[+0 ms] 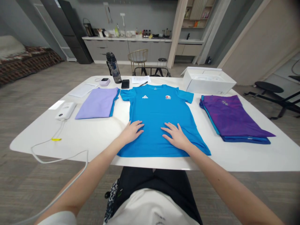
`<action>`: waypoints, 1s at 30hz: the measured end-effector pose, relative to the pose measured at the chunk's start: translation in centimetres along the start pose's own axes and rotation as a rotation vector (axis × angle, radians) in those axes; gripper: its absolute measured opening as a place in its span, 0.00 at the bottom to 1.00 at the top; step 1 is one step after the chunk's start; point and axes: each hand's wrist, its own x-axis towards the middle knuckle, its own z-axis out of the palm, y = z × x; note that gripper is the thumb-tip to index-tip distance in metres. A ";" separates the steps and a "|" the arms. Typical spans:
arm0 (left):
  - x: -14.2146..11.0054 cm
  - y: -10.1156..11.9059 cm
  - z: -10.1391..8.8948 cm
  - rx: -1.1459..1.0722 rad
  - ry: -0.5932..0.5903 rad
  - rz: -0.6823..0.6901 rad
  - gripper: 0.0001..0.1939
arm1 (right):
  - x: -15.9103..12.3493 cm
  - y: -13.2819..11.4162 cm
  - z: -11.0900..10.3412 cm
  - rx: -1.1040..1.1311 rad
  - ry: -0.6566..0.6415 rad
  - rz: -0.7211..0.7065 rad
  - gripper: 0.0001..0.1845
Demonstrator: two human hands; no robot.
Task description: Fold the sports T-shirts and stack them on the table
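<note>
A blue T-shirt (161, 109) lies spread flat, front up, at the middle of the table, its collar pointing away from me. White and red logos show on its chest. My left hand (132, 131) rests on the shirt's left side, palm down with fingers stretched out. On the right half of the shirt lies my right hand (175, 135), also flat, fingers spread. Neither hand grips the cloth. To the left is a folded lilac garment (98, 103) on top of blue cloth; to the right, a stack topped by a folded purple shirt (229, 112).
On the white table (100, 137) stand a dark water bottle (114, 68), a black phone (125, 83), papers (140, 79) with a pen, and an open white box (208, 82). A white power bank (66, 111) trails a cable (70, 158) across the left edge toward me.
</note>
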 end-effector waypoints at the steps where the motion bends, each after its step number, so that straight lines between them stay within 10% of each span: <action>1: -0.5 1.1 0.1 0.015 -0.023 0.013 0.24 | -0.5 -0.8 0.1 0.012 -0.002 -0.012 0.25; 8: -3.4 7.0 1.3 0.034 -0.083 0.121 0.28 | -3.7 -4.6 0.4 0.074 -0.015 -0.109 0.22; 18: -8.9 5.5 -1.5 0.014 -0.076 0.171 0.23 | -9.7 -2.3 -2.4 0.012 0.047 0.017 0.15; 30: -5.2 13.9 0.4 0.087 -0.023 0.190 0.17 | -8.4 -6.8 -0.5 -0.117 0.085 -0.022 0.13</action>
